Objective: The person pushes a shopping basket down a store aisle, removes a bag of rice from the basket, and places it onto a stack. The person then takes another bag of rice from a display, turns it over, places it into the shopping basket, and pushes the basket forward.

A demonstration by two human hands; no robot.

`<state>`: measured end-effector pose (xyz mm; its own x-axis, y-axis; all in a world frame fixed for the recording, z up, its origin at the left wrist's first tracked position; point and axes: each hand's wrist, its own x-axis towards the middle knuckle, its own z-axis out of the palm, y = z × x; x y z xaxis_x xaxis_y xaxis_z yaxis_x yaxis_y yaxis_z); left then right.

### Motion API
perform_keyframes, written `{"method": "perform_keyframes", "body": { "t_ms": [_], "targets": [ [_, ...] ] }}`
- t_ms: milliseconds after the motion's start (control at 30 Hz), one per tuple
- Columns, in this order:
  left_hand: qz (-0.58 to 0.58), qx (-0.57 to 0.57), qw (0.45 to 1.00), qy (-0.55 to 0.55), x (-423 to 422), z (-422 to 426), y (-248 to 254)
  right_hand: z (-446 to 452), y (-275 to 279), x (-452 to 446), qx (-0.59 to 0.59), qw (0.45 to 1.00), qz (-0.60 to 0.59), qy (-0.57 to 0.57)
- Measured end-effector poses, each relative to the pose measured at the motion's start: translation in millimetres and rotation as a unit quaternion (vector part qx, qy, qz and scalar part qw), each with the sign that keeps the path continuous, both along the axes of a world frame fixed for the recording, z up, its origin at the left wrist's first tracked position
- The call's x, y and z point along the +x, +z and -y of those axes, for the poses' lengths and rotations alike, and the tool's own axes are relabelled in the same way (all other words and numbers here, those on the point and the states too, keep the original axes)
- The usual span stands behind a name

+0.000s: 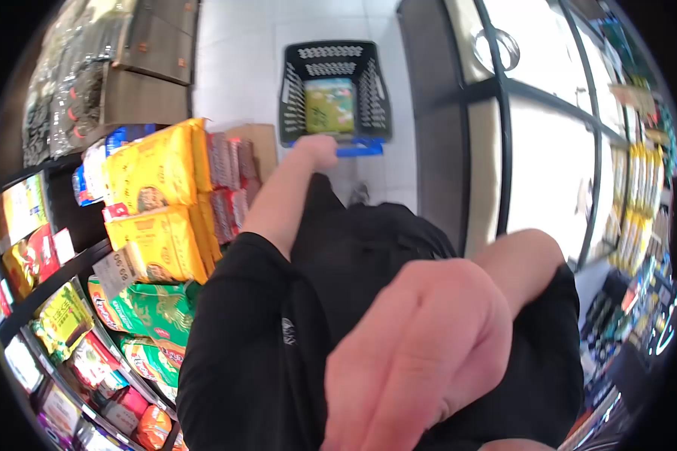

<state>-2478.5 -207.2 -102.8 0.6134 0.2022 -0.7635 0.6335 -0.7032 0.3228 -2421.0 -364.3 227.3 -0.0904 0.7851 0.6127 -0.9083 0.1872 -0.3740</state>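
My left hand (pixel 320 149) is closed around the blue handle (pixel 362 148) of a dark plastic shopping basket (pixel 290 89). The basket sits on the tiled floor ahead of me, and a flat green and yellow package (pixel 329 105) lies inside it. My right hand (pixel 425 353) is raised close to the camera, bent at the wrist. Its fingers point toward the bottom edge of the view, and the fingertips are out of sight, so what they touch cannot be made out.
Shelves on my left hold yellow bags (pixel 158 169), green bags (pixel 154 312) and other packaged food. Wooden cabinets (pixel 158 41) stand further ahead. On the right runs a black-framed glass partition (pixel 502 150), with more stocked shelves beyond. Pale floor tiles (pixel 237 68) lie between.
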Motion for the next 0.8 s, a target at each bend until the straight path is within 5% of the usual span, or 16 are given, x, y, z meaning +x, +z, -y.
{"method": "perform_keyframes", "body": {
  "t_ms": [133, 200, 400, 500, 567, 600, 633, 700, 800],
  "targets": [
    [0.065, 0.015, 0.998, -0.007, 27.2, -68.1, -29.6, -90.7, -5.1, 43.1, 0.066, 0.992, 0.105, -0.033],
    [0.095, 0.016, 0.995, -0.027, 45.7, -106.5, -33.3, -119.0, 23.4, 51.6, -0.087, 0.986, 0.131, -0.059],
    [0.083, 0.008, 0.996, -0.023, 105.8, -223.9, -15.0, -223.8, 13.2, 116.5, 0.116, 0.953, 0.279, 0.036],
    [0.09, 0.005, 0.995, -0.036, 149.9, -265.3, -22.6, -264.0, -46.4, 156.0, 0.083, 0.957, 0.278, 0.007],
    [0.103, 0.009, 0.993, -0.06, 173.6, -300.3, -19.3, -280.5, -100.7, 206.0, -0.207, 0.8, 0.54, -0.162],
    [0.095, 0.008, 0.993, -0.069, 188.2, -317.4, -19.9, -300.4, -141.2, 222.9, -0.201, 0.636, 0.69, -0.281],
    [0.086, 0.006, 0.993, -0.077, 202.4, -333.3, -23.5, -319.6, -173.5, 241.8, -0.245, 0.514, 0.773, -0.28],
    [0.075, 0.005, 0.993, -0.092, 218.6, -355.7, -38.3, -349.6, -257.9, 284.7, -0.233, 0.373, 0.846, -0.3],
    [0.074, 0.043, 0.992, -0.088, 271.1, -415.7, -41.6, -410.9, -344.2, 325.1, -0.166, 0.291, 0.908, -0.252]
  ]
}}
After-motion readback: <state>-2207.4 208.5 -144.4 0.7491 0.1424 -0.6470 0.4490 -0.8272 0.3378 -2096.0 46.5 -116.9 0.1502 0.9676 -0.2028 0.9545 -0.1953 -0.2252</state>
